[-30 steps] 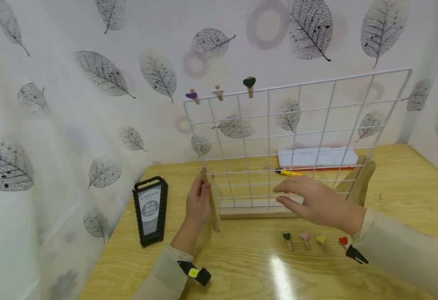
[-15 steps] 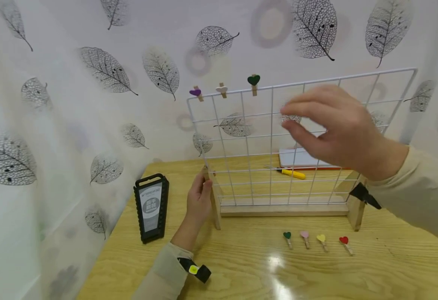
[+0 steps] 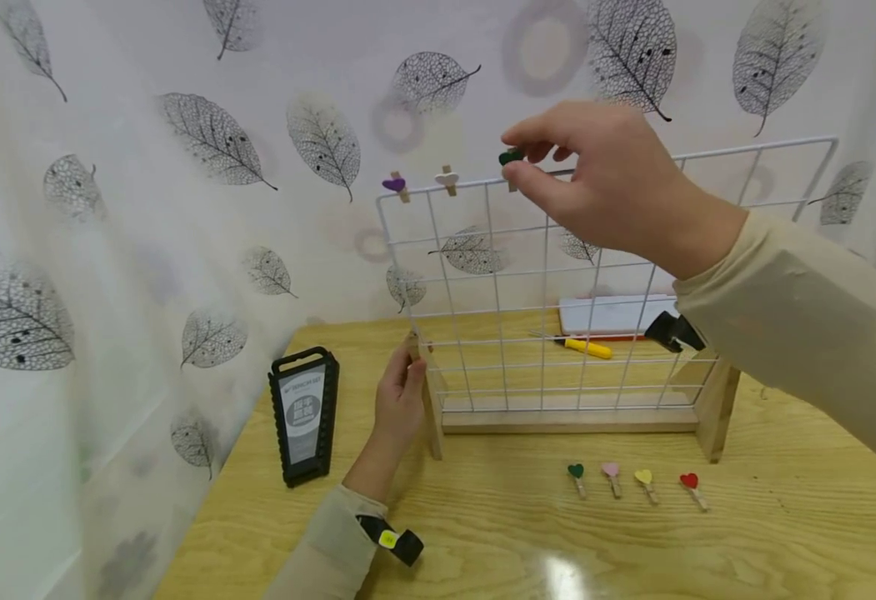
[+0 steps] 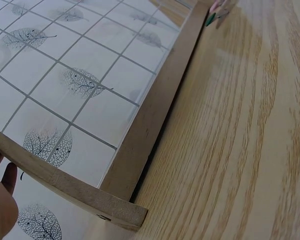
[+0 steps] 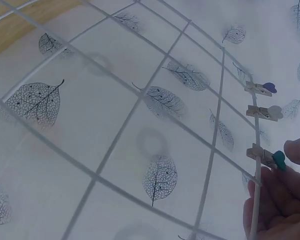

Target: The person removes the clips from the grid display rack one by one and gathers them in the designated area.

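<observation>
My right hand (image 3: 603,175) is at the top bar of a white wire grid (image 3: 543,250), thumb and fingers around the green heart clothespin (image 3: 510,157) clipped there. In the right wrist view this green heart clothespin (image 5: 278,159) sits between thumb and fingers. To its left on the same bar are a white heart clothespin (image 3: 448,179) and a purple heart clothespin (image 3: 395,185). My left hand (image 3: 400,392) grips the left upright of the wooden stand (image 3: 428,417) that bears the grid; in the left wrist view the fingers curl behind that upright (image 4: 65,182).
On the table in front of the stand lie a green (image 3: 576,479), a pink (image 3: 612,479), a yellow (image 3: 645,483) and a red heart clothespin (image 3: 691,488). Behind the grid are a yellow-handled screwdriver (image 3: 588,347) and a white case (image 3: 618,317). A black tool holder (image 3: 304,417) lies left.
My right hand has risen from low in front of the grid, moved left to the top bar and closed on the green heart clothespin. The left hand stays on the upright.
</observation>
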A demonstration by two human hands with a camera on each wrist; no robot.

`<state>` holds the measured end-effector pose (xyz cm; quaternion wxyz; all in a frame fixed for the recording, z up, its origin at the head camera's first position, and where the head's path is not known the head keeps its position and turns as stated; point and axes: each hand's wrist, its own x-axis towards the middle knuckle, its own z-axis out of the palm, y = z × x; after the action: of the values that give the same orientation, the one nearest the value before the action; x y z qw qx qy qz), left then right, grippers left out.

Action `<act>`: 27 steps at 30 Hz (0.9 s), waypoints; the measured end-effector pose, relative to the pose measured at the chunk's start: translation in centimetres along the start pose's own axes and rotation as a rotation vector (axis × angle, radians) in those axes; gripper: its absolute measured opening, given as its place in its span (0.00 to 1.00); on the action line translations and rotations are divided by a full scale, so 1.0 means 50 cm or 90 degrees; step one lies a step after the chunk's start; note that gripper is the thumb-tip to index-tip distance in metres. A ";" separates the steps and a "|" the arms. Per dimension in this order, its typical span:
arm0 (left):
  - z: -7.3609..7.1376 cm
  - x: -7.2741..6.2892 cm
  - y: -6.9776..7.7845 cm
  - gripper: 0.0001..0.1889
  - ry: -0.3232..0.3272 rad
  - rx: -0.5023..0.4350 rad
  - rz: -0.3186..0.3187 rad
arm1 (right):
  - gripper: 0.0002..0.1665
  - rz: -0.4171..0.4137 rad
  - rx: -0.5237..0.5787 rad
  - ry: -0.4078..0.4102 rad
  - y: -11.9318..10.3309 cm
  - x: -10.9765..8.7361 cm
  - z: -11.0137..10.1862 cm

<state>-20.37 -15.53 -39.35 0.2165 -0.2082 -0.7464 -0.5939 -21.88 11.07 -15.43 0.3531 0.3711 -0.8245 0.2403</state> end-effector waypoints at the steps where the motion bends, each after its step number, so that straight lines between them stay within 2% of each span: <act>1: 0.000 0.001 0.000 0.20 -0.003 -0.002 -0.004 | 0.15 0.016 0.002 -0.007 -0.001 0.002 0.001; 7: 0.000 0.006 0.003 0.20 -0.016 -0.009 -0.018 | 0.11 0.084 0.031 -0.002 -0.005 0.001 0.001; 15: -0.002 0.004 0.005 0.19 -0.012 -0.003 -0.037 | 0.06 0.002 0.052 0.076 0.003 -0.011 0.017; 21: -0.003 0.001 0.006 0.20 -0.013 0.007 -0.047 | 0.05 0.009 0.083 0.110 0.006 -0.014 0.028; 27: -0.003 0.002 0.008 0.22 -0.015 0.021 -0.037 | 0.05 0.027 0.122 0.122 0.006 -0.019 0.027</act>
<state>-20.23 -15.59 -38.96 0.1939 -0.1898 -0.7644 -0.5848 -22.19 10.78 -17.06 0.3883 0.3607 -0.7679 0.3598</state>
